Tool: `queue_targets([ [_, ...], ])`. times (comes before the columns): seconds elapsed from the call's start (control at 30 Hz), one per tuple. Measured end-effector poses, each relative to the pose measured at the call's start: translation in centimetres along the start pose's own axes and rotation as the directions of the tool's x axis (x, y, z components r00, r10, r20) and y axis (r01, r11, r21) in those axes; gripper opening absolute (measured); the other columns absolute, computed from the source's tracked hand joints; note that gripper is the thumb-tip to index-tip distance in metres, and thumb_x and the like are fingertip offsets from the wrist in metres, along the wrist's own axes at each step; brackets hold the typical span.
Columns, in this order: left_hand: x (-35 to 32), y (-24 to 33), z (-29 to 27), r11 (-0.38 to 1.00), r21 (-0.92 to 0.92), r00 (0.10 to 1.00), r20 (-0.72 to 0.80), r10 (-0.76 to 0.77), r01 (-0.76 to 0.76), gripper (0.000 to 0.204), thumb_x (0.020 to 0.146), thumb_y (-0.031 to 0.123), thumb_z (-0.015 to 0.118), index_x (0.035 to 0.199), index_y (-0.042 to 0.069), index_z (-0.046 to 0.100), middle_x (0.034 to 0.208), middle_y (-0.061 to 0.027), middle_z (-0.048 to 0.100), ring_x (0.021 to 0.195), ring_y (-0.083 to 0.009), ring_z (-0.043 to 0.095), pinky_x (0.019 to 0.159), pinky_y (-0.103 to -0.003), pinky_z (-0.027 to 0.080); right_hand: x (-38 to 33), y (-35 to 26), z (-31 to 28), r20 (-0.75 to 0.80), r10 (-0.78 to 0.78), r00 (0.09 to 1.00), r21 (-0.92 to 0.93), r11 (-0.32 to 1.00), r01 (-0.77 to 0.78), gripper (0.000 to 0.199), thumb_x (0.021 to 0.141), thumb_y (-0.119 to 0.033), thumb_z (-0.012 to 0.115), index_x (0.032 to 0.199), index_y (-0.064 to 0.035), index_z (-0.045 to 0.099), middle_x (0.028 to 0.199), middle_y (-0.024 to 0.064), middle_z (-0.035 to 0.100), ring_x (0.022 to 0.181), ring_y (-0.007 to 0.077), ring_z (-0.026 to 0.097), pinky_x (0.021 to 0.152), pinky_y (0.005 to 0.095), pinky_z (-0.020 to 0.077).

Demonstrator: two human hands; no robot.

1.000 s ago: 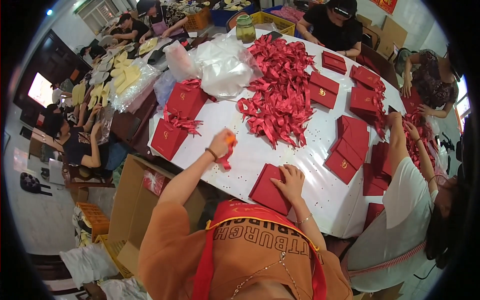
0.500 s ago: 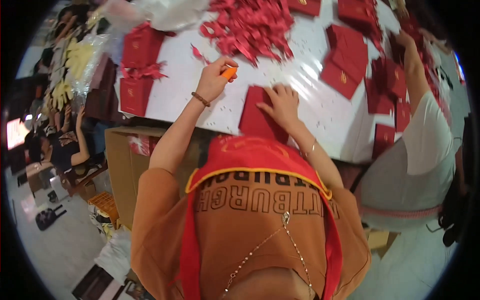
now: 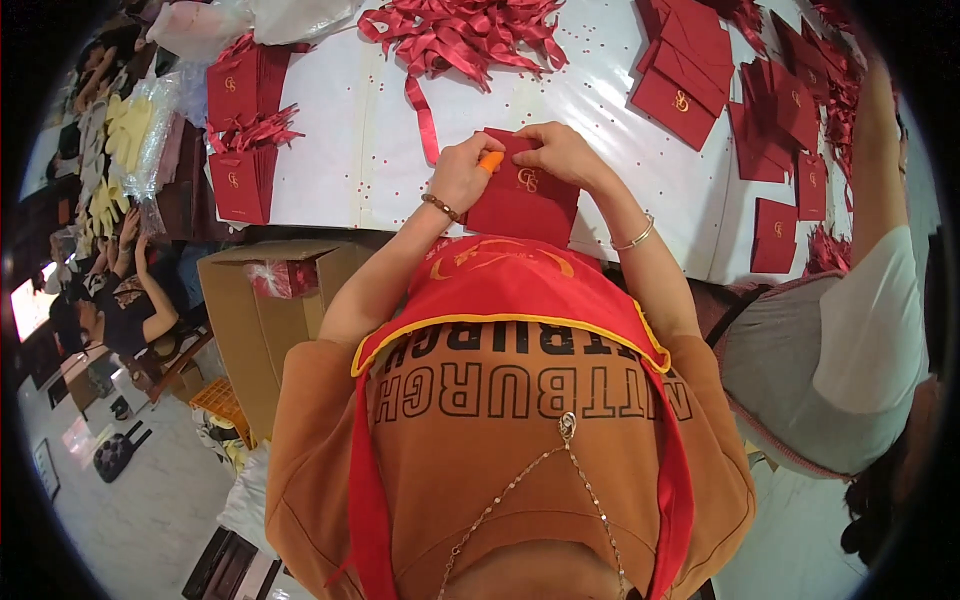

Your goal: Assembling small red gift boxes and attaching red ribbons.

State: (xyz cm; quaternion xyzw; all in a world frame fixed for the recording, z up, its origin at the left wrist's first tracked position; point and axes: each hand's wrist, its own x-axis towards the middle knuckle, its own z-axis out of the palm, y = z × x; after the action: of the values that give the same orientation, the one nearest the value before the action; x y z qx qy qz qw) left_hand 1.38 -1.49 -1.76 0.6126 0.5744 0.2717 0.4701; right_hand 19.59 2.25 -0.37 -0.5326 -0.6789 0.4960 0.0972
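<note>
A flat dark-red paper bag (image 3: 523, 205) with a gold emblem lies at the table's near edge, in front of my body. My left hand (image 3: 462, 172) is closed at its upper left corner. A small orange piece (image 3: 490, 161) shows at that hand's thumb; whether it is a finger cover or a tool, I cannot tell. My right hand (image 3: 562, 155) pinches the bag's top edge between thumb and fingers. One red satin ribbon (image 3: 422, 120) trails from the ribbon heap (image 3: 470, 35) down beside my left hand; its lower end is hidden there.
Stacked red bags with ribbons (image 3: 243, 185) stand at the left table edge. More red bags (image 3: 685, 85) lie to the right. A co-worker's arm (image 3: 880, 160) reaches in there. Tiny red dots litter the white tabletop (image 3: 330, 130). Below it stands an open cardboard box (image 3: 235, 330).
My left hand has come down and right onto the bag. My right hand has shifted from lying over the bag to pinching its top edge, and the bag's gold emblem now shows.
</note>
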Motion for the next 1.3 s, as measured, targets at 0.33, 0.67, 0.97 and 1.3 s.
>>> queue_targets([
  [0.33,0.7,0.8,0.2,0.997,0.083,0.999,-0.046,-0.003,0.006,0.010,0.082,0.007,0.053,0.089,0.000,0.058,0.067,-0.0063,0.061,0.059,-0.0099,0.057,0.054,-0.023,0.045,0.3,0.2,0.0,0.041,-0.009,0.999,0.081,0.997,0.006,0.039,0.071,-0.025,0.065,0.108,-0.0126,0.060,0.088,0.0098,0.064,0.082,0.0242,0.060,0.074,0.0336,0.0453],
  [0.67,0.6,1.1,-0.1,0.867,0.463,0.970,-0.057,0.236,-0.184,0.009,0.078,0.010,0.055,0.086,0.005,0.056,0.066,-0.0173,0.060,0.062,-0.0337,0.059,0.055,-0.041,0.046,0.4,-0.4,0.2,0.113,0.007,0.994,0.126,0.992,-0.021,0.040,0.070,-0.018,0.065,0.109,-0.0108,0.060,0.093,0.0123,0.063,0.086,0.0249,0.060,0.077,0.0334,0.0452],
  [0.97,1.0,3.0,-0.5,0.884,0.445,0.980,-0.059,0.189,-0.144,0.014,0.078,0.007,0.053,0.092,0.004,0.050,0.066,-0.0203,0.059,0.053,-0.0357,0.058,0.052,-0.042,0.046,0.3,-0.6,1.0,0.069,-0.053,0.996,0.069,0.996,0.048,0.039,0.071,-0.021,0.066,0.108,-0.0106,0.059,0.101,0.0133,0.061,0.095,0.0265,0.058,0.082,0.0333,0.0441],
  [1.3,1.7,0.7,-4.1,0.849,0.367,0.916,0.025,0.400,-0.381,0.018,0.079,0.022,0.060,0.090,0.008,0.062,0.080,-0.0086,0.059,0.078,-0.0198,0.057,0.073,-0.029,0.044,-1.2,-1.5,1.3,-0.157,-0.266,0.951,-0.382,0.904,0.190,0.029,0.072,-0.029,0.066,0.095,-0.0135,0.057,0.071,0.0062,0.062,0.075,0.0246,0.058,0.070,0.0388,0.0349],
])
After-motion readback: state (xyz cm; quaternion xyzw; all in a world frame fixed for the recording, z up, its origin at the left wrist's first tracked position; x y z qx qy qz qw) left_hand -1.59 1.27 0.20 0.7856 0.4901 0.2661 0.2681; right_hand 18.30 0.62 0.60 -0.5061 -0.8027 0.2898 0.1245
